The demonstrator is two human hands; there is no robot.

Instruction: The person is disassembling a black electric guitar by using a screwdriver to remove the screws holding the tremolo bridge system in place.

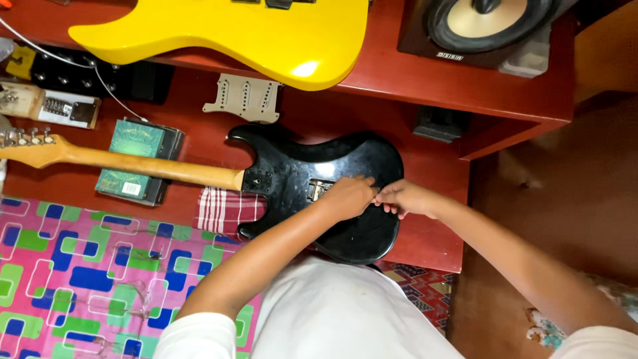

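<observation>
Head view: black guitar body (312, 186) lies face down at centre frame on the red worktop (425, 233), rear cavity uncovered; left hand (347, 197) and right hand (407, 197) meet there, fingertips pinched together on something too small to tell; cover not yet fitted.

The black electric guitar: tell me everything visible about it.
The black electric guitar lies back up on the red desk: glossy, scuffed double-cutaway body, a neck plate, an open cavity in the back, pale wooden neck running left to the tuners. Its lower edge rests on a red checked cloth. The left hand and right hand touch it beside the cavity.
</observation>
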